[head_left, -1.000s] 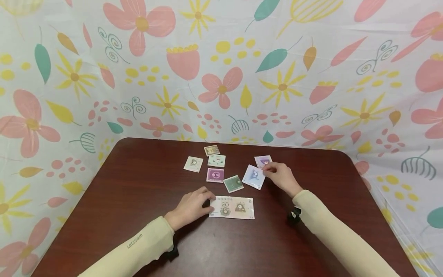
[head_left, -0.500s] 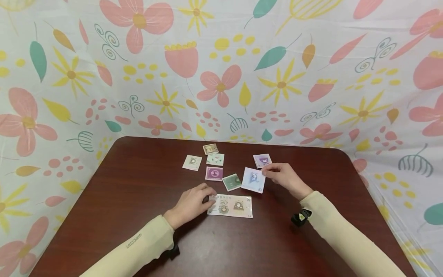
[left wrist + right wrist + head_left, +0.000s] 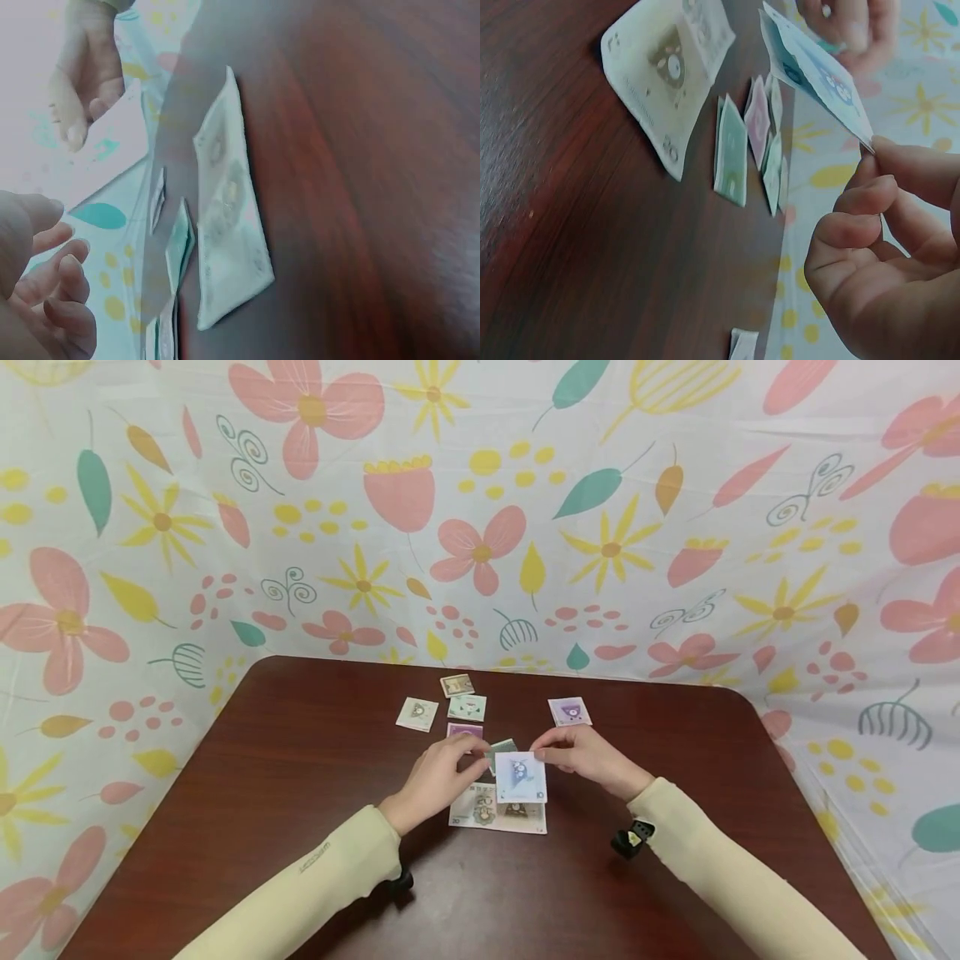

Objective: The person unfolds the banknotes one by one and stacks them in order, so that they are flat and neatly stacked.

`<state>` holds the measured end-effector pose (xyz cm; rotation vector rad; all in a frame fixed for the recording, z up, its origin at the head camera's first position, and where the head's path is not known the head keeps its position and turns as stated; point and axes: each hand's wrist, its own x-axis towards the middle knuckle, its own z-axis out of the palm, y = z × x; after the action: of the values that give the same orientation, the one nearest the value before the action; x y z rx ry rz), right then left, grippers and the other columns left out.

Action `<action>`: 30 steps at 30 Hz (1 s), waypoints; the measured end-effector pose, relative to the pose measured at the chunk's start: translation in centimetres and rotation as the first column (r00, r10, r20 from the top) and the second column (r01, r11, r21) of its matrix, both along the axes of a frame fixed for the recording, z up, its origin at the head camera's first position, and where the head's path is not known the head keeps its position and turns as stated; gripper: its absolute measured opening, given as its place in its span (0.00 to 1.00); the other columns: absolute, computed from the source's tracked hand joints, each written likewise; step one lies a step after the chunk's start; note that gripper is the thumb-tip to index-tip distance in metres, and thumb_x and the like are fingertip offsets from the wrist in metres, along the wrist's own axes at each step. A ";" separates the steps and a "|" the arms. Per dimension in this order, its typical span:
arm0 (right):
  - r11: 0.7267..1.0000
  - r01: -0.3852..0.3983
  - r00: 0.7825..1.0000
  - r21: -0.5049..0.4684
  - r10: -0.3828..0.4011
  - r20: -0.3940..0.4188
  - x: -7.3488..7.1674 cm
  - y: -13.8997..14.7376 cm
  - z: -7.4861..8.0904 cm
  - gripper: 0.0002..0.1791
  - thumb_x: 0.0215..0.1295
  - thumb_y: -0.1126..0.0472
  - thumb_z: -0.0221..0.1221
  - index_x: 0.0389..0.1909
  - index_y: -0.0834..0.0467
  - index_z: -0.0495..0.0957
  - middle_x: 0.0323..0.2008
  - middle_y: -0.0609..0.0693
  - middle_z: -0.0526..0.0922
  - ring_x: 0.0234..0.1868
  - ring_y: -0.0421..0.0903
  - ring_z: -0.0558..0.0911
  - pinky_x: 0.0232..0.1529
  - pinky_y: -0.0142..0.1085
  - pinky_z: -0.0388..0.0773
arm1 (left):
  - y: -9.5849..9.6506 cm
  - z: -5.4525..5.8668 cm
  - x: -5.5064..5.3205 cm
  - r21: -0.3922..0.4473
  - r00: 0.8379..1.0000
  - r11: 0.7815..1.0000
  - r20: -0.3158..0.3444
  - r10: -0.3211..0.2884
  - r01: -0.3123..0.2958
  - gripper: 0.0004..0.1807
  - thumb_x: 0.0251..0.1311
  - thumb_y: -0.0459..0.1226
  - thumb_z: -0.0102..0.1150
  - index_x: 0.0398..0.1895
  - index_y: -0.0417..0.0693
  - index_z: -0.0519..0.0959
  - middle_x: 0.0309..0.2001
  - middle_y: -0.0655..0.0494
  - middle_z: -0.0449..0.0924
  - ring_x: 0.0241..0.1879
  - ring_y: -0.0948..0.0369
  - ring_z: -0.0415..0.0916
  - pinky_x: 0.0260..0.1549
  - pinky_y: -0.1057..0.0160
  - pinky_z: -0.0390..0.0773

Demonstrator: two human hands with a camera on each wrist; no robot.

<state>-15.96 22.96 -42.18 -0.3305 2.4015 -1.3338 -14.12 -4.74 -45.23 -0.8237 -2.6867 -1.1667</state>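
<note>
My right hand (image 3: 596, 762) pinches a folded blue play banknote (image 3: 521, 777) by its edge, thumb against fingertips. In the right wrist view the folded layers of that blue banknote (image 3: 821, 79) show, held up off the table. Beneath it an unfolded 20 play banknote (image 3: 471, 814) lies flat, partly covered from the head camera. My left hand (image 3: 438, 777) hovers by the blue banknote's left side. In the left wrist view a gap shows between the left hand's loosely bent fingers (image 3: 71, 274) and the blue banknote (image 3: 112, 154).
Folded play banknotes lie farther back: green (image 3: 504, 747), magenta (image 3: 467, 728), purple (image 3: 569, 712), pale green (image 3: 468, 707), brown (image 3: 457, 684) and a cream one (image 3: 417, 714). They rest on a dark wooden table (image 3: 315, 752). A flowered cloth (image 3: 480, 527) hangs behind it.
My right hand has lifted the blue banknote off the purple one's corner and carried it left and nearer, over the 20 banknote. My left hand has left the 20 banknote and risen toward the blue one.
</note>
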 end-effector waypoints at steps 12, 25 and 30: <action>0.990 -0.116 0.989 0.085 0.123 -0.087 0.0 -2.0 0.5 0.08 0.73 0.59 0.63 0.45 0.55 0.88 0.44 0.48 0.88 0.45 0.48 0.80 0.49 0.40 0.78 | 0.2 0.6 -0.5 -0.035 0.995 0.995 0.041 -0.092 0.093 0.04 0.69 0.37 0.68 0.42 0.53 0.90 0.38 0.61 0.88 0.34 0.67 0.78 0.34 0.64 0.76; 0.967 -0.201 0.937 0.153 0.236 -0.256 -0.4 -3.6 0.0 0.07 0.72 0.63 0.64 0.44 0.59 0.88 0.40 0.45 0.88 0.39 0.42 0.80 0.44 0.35 0.78 | 0.0 -0.8 0.5 -0.025 0.993 0.996 0.088 -0.083 0.085 0.02 0.64 0.35 0.69 0.35 0.53 0.88 0.31 0.63 0.87 0.30 0.70 0.77 0.30 0.66 0.74; 0.985 -0.101 0.945 0.141 0.140 -0.295 -0.3 -3.9 -0.1 0.09 0.75 0.57 0.62 0.47 0.56 0.87 0.42 0.45 0.88 0.41 0.43 0.80 0.47 0.39 0.79 | -0.3 -1.5 0.7 0.108 0.985 0.993 0.162 -0.059 0.042 0.02 0.64 0.33 0.68 0.34 0.49 0.88 0.30 0.61 0.87 0.28 0.71 0.75 0.30 0.68 0.74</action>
<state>-16.22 19.10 -42.27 -0.6813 2.6492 -1.1420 -13.39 -5.01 -46.76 -0.8182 -2.7183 -1.4343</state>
